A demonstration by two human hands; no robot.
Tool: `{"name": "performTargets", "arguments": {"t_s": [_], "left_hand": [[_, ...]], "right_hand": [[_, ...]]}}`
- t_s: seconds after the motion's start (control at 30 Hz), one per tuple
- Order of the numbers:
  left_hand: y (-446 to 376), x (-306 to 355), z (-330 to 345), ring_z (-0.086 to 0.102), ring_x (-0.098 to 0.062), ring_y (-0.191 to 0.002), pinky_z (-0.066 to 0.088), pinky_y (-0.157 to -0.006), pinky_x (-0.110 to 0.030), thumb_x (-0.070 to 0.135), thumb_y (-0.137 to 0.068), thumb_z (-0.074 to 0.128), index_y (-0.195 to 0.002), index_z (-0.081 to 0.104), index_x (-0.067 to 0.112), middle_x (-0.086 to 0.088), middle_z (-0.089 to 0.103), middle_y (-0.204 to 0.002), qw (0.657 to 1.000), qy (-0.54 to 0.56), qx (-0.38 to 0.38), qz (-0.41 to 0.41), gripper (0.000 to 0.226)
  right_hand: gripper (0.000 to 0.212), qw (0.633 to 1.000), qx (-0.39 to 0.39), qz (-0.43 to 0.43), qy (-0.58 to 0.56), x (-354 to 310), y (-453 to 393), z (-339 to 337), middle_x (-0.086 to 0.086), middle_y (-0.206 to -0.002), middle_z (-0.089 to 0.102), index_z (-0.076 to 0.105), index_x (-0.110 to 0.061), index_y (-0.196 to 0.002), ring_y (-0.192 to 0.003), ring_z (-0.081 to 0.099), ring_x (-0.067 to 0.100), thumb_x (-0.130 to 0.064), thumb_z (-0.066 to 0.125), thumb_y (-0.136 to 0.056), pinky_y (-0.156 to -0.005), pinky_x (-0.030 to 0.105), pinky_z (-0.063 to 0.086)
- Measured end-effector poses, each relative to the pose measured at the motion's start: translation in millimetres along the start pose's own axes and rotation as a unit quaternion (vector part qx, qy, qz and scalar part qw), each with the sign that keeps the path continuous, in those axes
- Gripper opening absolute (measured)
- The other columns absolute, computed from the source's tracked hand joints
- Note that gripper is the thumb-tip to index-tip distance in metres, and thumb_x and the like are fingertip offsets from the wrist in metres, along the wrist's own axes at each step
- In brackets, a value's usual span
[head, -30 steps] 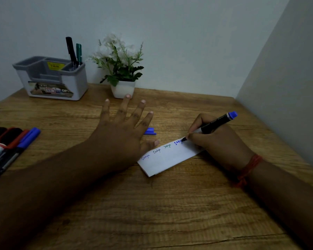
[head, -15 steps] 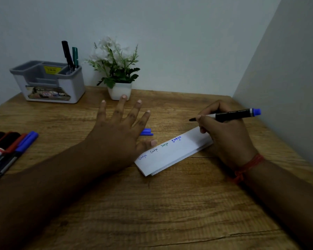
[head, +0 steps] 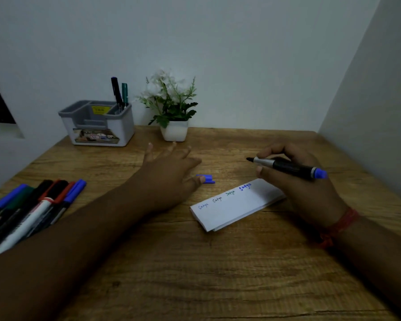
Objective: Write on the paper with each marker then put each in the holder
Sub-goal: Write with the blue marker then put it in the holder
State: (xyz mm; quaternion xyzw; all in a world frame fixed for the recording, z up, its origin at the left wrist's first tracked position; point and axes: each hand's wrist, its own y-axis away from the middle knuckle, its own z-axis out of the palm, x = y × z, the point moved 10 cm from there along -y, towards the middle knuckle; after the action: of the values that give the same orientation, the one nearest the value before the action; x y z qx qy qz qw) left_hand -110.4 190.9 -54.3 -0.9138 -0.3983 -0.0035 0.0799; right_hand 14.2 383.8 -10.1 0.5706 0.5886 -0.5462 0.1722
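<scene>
From the head camera, the right hand point(head: 306, 181) grips an uncapped black marker with a blue end point(head: 289, 167), fingers and thumb curled round its barrel. The marker lies nearly level in the air above the wooden worktop point(head: 218, 262), its dark tip pointing left, its blue end to the right. Below that hand lies a folded strip of white paper point(head: 235, 205), flat and slanted, with four short handwritten words along its upper edge; the hand covers the strip's right end.

The left hand point(head: 169, 174) is released, fingers spread and straight, palm down over the worktop to the left of the paper. Its thumb tip is just beside a small blue marker cap point(head: 206, 178); I cannot tell if they touch.

At the back left stands a grey and white plastic holder point(head: 100, 128), with two dark markers point(head: 119, 93) upright in its rear right compartment. A white potted plant point(head: 171, 112) stands just to its right. A bunch of capped markers point(head: 35, 209) lies at the left edge.
</scene>
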Motion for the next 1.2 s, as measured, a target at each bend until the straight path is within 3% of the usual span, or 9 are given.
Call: {"name": "performTargets", "arguments": {"t_s": [0.1, 0.2, 0.33, 0.43, 0.53, 0.67, 0.83, 1.1, 1.2], "left_hand": [[-0.1, 2.9, -2.9, 0.026, -0.013, -0.145, -0.005, -0.116, -0.063, 0.060, -0.094, 0.044, -0.135, 0.052, 0.041, 0.010, 0.037, -0.154, 0.998, 0.064, 0.012, 0.009, 0.046], [-0.4, 7.3, -7.9, 0.044, -0.009, -0.130, 0.012, -0.115, -0.064, 0.052, -0.093, 0.054, -0.121, 0.062, 0.038, 0.014, 0.055, -0.135, 0.995, 0.095, 0.023, 0.022, 0.032], [2.5, 9.4, -18.2, 0.053, -0.008, -0.114, 0.029, -0.111, -0.055, 0.043, -0.093, 0.060, -0.123, 0.065, 0.033, 0.013, 0.063, -0.120, 0.987, 0.149, 0.055, 0.024, 0.032], [9.3, 7.5, -30.7, 0.053, 0.009, -0.100, 0.037, -0.107, -0.041, 0.034, -0.093, 0.064, -0.125, 0.065, 0.031, 0.016, 0.067, -0.116, 0.966, 0.230, 0.115, 0.025, 0.032], [13.0, 12.6, -36.5, 0.046, 0.026, -0.094, 0.031, -0.110, -0.043, 0.033, -0.093, 0.064, -0.125, 0.065, 0.031, 0.030, 0.060, -0.100, 0.959, 0.240, 0.144, 0.044, 0.032], [14.1, 22.6, -40.6, 0.047, 0.024, -0.096, 0.010, -0.117, -0.034, 0.033, -0.095, 0.061, -0.124, 0.064, 0.033, 0.026, 0.064, -0.103, 0.955, 0.241, 0.161, 0.068, 0.030], [15.8, 28.1, -45.1, 0.056, 0.006, -0.102, 0.012, -0.119, -0.040, 0.032, -0.095, 0.062, -0.121, 0.065, 0.031, 0.022, 0.066, -0.101, 0.954, 0.238, 0.165, 0.077, 0.026], [22.0, 47.2, -49.8, 0.058, 0.004, -0.097, 0.011, -0.119, -0.042, 0.033, -0.097, 0.055, -0.114, 0.066, 0.031, 0.019, 0.068, -0.095, 0.947, 0.252, 0.154, 0.126, 0.020], [23.4, 49.9, -50.4, 0.059, 0.001, -0.095, 0.012, -0.121, -0.045, 0.030, -0.099, 0.052, -0.115, 0.065, 0.029, 0.015, 0.068, -0.095, 0.951, 0.244, 0.145, 0.124, 0.020]], "right_hand": [[0.021, 0.999, -0.025, -0.013, 0.017, -6.4, 1.2, 6.6, -0.015, -0.110, 0.075, 0.074, -0.026, -0.104, -0.099, 0.070, 0.000, -0.011, 0.075, -0.089, -0.081, 0.009, 0.050], [0.024, 0.999, -0.048, -0.004, -0.008, -7.0, 1.9, 14.5, -0.013, -0.111, 0.076, 0.077, -0.025, -0.106, -0.104, 0.071, 0.004, -0.008, 0.071, -0.091, -0.089, 0.016, 0.054], [0.019, 0.996, -0.066, -0.005, -0.065, -7.5, 2.4, 19.0, 0.000, -0.103, 0.079, 0.078, -0.020, -0.100, -0.092, 0.076, 0.014, -0.005, 0.071, -0.091, -0.083, 0.020, 0.057], [0.013, 0.993, -0.066, -0.011, -0.095, -8.2, 1.4, 18.0, 0.006, -0.097, 0.079, 0.077, -0.020, -0.095, -0.087, 0.077, 0.021, -0.012, 0.070, -0.088, -0.080, 0.025, 0.060], [0.012, 0.990, -0.072, -0.020, -0.118, -11.0, 1.2, 17.2, 0.008, -0.096, 0.079, 0.076, -0.021, -0.096, -0.087, 0.077, 0.022, -0.021, 0.069, -0.087, -0.078, 0.024, 0.058], [0.015, 0.988, -0.079, -0.022, -0.129, -10.3, 0.9, 18.5, 0.008, -0.095, 0.079, 0.076, -0.022, -0.097, -0.088, 0.077, 0.022, -0.026, 0.069, -0.085, -0.079, 0.024, 0.058], [0.016, 0.988, -0.085, -0.017, -0.124, -10.3, 1.0, 20.6, 0.006, -0.096, 0.079, 0.077, -0.024, -0.097, -0.089, 0.077, 0.021, -0.029, 0.069, -0.084, -0.080, 0.025, 0.058], [0.011, 0.987, -0.095, -0.002, -0.132, -6.7, 1.5, 25.0, 0.011, -0.096, 0.078, 0.074, -0.017, -0.099, -0.087, 0.077, 0.024, -0.015, 0.070, -0.089, -0.079, 0.027, 0.059], [0.008, 0.990, -0.087, -0.004, -0.108, -9.0, 1.8, 23.4, 0.005, -0.085, 0.076, 0.075, -0.024, -0.095, -0.079, 0.074, 0.014, -0.022, 0.072, -0.087, -0.073, 0.018, 0.055]]}}
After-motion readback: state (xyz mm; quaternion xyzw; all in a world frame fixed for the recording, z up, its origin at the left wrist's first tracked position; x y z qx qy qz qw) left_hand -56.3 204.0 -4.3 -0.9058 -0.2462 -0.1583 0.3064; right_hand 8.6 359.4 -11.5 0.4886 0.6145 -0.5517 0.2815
